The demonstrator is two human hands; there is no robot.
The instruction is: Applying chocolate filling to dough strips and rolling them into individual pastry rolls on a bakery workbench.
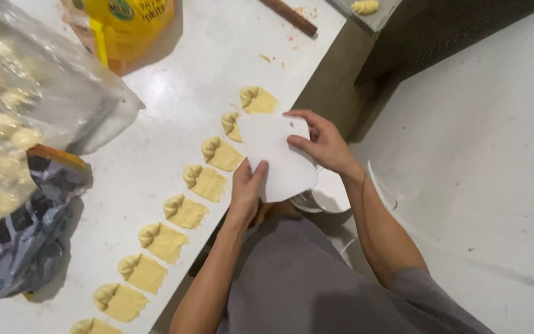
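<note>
**Scraper over a row of half-rolled dough**

Nearest the camera, the person's grey shirt [298,278] fills the lower middle, both bare forearms reaching up from it. The left hand [246,185] has its fingers closed on the lower edge of a white scraper [276,154], thumb on top. The right hand [322,142] pinches the scraper's upper right edge, fingers curled round it. The scraper is held flat at the table's edge, over or just beside the row; whether it touches the dough cannot be told.

On the white table [174,93] a diagonal row of yellow dough pieces [183,210] runs from the lower left towards the scraper. About nine show, each a smeared flat patch with one end curled into a ridged roll. Judging by this, the smearing and first curl are done on all that show, while none in the row is rolled up fully.

Left of the row lie a crumpled dark wrapper [26,235] and a clear bag [26,86] of pale lumps. Farther off stands a yellow packet [131,25], then a wooden stick [288,15]. On a grey tray [375,20] beyond the table's corner rests one finished roll [364,7].
</note>
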